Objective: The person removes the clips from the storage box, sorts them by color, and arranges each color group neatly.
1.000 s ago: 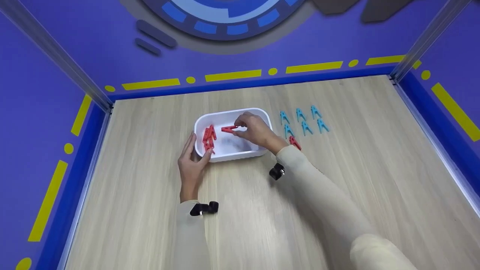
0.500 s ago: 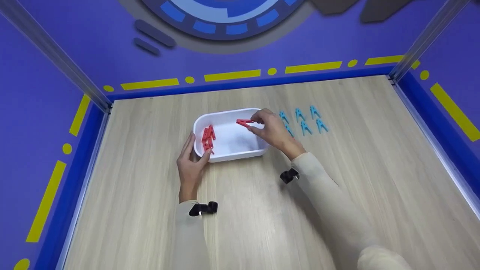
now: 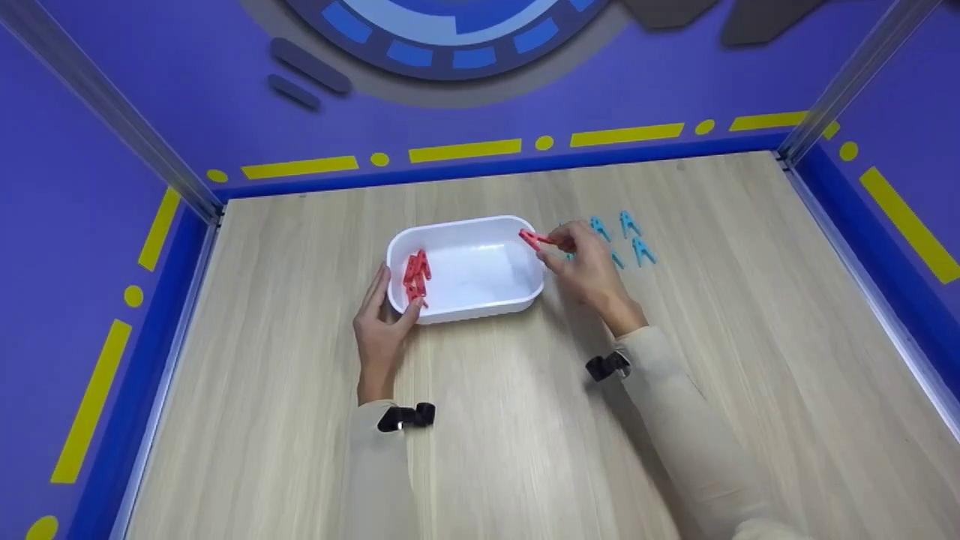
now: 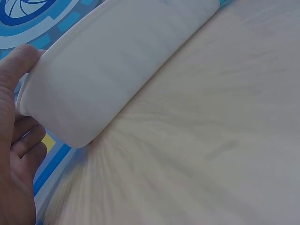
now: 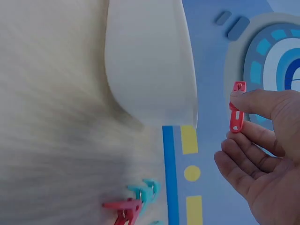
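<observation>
My right hand [image 3: 586,264] pinches a red clothespin [image 3: 531,239] between thumb and fingers, over the right rim of a white plastic tub [image 3: 466,314]. In the right wrist view the clothespin [image 5: 237,107] shows edge-on, raised off the table. With the thumb over the rim and the fingers along the outer wall, my left hand [image 3: 380,334] holds the tub's left end. Several red clothespins [image 3: 417,274] lie in a heap inside the tub, at its left end. Teal clothespins [image 3: 643,251] stand in two rows right of the tub, partly hidden behind my right hand.
Another red clothespin [image 5: 125,208] rests on the table near the teal ones, hidden by my right hand in the head view. Blue printed panels [image 3: 450,112] wall in the wooden table [image 3: 480,420] at the back and both sides.
My right hand has moved right with the red clothespin, from over the tub's middle to its right rim, and now covers some teal clothespins. The left hand has stayed put.
</observation>
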A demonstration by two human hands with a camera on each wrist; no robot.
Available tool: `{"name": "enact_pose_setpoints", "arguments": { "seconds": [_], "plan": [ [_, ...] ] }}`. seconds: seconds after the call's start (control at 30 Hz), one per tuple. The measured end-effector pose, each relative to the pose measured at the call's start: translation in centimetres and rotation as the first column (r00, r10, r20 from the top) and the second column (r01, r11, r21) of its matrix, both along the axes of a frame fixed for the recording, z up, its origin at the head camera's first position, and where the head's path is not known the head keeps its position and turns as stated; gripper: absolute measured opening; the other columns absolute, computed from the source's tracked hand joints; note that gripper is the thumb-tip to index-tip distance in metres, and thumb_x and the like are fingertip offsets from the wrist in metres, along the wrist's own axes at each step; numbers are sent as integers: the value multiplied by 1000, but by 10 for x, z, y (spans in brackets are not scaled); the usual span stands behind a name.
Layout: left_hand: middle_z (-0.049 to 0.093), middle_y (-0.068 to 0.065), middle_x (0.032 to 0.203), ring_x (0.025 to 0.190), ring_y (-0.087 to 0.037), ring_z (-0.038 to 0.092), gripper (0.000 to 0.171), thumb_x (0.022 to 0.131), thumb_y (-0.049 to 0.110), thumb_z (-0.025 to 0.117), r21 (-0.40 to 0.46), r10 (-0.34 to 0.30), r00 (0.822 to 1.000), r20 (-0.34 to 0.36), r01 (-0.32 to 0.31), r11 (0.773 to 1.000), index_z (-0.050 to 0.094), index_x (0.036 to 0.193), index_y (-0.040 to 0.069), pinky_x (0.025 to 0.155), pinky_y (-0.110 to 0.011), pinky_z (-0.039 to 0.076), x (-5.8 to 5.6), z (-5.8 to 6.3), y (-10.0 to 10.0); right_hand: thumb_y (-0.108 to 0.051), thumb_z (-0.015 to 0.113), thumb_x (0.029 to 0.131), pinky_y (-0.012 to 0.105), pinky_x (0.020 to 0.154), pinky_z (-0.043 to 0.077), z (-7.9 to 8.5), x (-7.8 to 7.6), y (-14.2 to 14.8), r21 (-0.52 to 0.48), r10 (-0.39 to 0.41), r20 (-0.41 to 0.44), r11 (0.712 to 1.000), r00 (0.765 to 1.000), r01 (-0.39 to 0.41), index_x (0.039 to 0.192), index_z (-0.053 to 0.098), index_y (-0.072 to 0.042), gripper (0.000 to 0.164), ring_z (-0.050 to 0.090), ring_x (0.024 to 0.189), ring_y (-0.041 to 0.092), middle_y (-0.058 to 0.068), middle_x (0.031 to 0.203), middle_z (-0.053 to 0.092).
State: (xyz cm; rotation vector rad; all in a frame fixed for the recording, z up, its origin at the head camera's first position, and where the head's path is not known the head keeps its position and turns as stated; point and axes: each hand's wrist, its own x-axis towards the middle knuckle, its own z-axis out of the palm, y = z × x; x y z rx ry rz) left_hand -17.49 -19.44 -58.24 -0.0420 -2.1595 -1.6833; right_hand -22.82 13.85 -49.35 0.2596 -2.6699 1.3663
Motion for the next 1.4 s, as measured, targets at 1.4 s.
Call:
{"name": "enact_pose_setpoints", "arguments": {
  "seconds": [1.4],
  "plan": [
    [43,-25,162,154,-38,35,70,91,-2,80,25,0,1000,8,0,1000,47,153,-11,126,-32,28,13,35,13,-13,77,98,19,75,47,-59,42,92,6,-306,114,952,945,307,115,67,7,28,63,96,28,20,108,66]
  ]
}}
